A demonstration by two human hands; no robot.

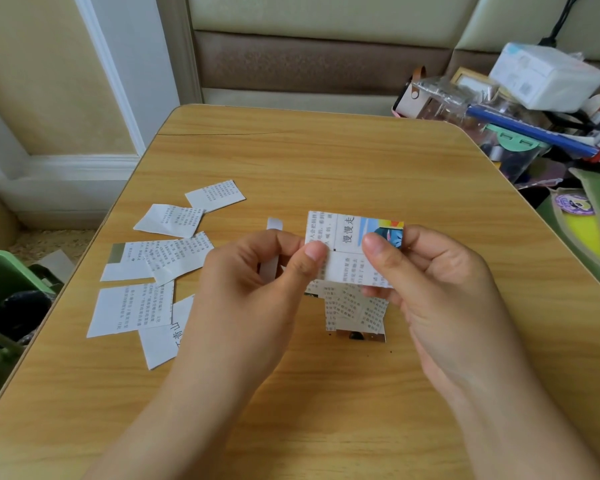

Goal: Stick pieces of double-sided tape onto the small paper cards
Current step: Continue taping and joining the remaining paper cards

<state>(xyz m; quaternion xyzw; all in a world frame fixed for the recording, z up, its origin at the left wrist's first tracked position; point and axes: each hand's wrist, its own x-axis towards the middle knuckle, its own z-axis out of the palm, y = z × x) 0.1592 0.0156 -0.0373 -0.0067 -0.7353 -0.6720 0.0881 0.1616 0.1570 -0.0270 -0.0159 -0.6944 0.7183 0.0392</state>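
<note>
Wooden table [291,161] below; we hold one paper card [350,251] above it, pinched between left hand [257,271] and right hand [440,271]. White tape strip [272,247] stands upright behind left fingers, just left of card. Loose cards [153,265] lie farther left.

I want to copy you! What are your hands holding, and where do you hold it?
Both hands pinch one small paper card: left hand at its left edge, right hand at its right side. The left hand also holds a white tape strip.
</note>
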